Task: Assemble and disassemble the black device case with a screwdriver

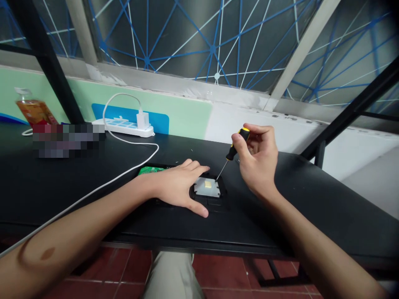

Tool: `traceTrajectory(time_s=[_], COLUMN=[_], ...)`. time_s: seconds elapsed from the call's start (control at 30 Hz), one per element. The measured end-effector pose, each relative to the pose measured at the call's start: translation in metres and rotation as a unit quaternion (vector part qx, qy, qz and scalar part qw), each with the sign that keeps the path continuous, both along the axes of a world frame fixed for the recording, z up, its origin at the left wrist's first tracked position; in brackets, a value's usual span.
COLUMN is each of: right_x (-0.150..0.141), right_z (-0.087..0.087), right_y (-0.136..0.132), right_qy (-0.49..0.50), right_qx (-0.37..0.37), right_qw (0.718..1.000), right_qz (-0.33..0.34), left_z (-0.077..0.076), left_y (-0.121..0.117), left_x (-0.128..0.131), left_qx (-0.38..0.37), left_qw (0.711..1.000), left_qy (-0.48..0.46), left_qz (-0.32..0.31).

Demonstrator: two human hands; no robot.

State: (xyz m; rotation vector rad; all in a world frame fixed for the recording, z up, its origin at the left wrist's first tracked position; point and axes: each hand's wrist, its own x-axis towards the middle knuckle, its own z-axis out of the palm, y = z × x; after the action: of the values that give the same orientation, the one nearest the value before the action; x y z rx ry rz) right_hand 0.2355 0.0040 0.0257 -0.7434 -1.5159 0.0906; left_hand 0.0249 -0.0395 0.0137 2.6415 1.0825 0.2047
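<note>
My right hand (pixel 260 155) grips a black and yellow screwdriver (pixel 232 152) by its handle. The shaft slants down to the left, and its tip meets the upper right corner of a silver metal plate (pixel 202 191). A small pale yellow square (pixel 208 184) sits on that plate. With fingers spread, my left hand (pixel 177 182) lies flat over a black device casing (pixel 222 187) around the plate. Part of a green circuit board (pixel 151 170) shows beyond my left wrist; my hand hides the middle of the device.
A white power strip (pixel 124 128) with a plugged-in charger (pixel 142 120) stands at the back wall. Its white cable (pixel 124 172) runs across the black table (pixel 311 199) and by my left arm. An orange bottle (pixel 34 110) stands at the far left, near a blurred-out patch.
</note>
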Motion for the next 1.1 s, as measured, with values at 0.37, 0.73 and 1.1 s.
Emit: traceTrajectory(time_s=[0.37, 0.73, 1.1], right_x=[-0.004, -0.004, -0.006], right_z=[0.001, 0.0, -0.001], right_y=[-0.012, -0.008, -0.017], right_qy=[-0.025, -0.042, -0.034], right_qx=[-0.024, 0.035, -0.019], right_qw=[0.992, 0.998, 0.993], right_qz=[0.121, 0.041, 0.109], left_z=[0.0, 0.001, 0.003], left_y=[0.001, -0.001, -0.001], left_x=[-0.001, -0.001, -0.001], left_qx=[0.007, 0.004, 0.009], left_qw=[1.0, 1.0, 1.0], left_qy=[0.001, 0.004, 0.01], left_qz=[0.001, 0.005, -0.001])
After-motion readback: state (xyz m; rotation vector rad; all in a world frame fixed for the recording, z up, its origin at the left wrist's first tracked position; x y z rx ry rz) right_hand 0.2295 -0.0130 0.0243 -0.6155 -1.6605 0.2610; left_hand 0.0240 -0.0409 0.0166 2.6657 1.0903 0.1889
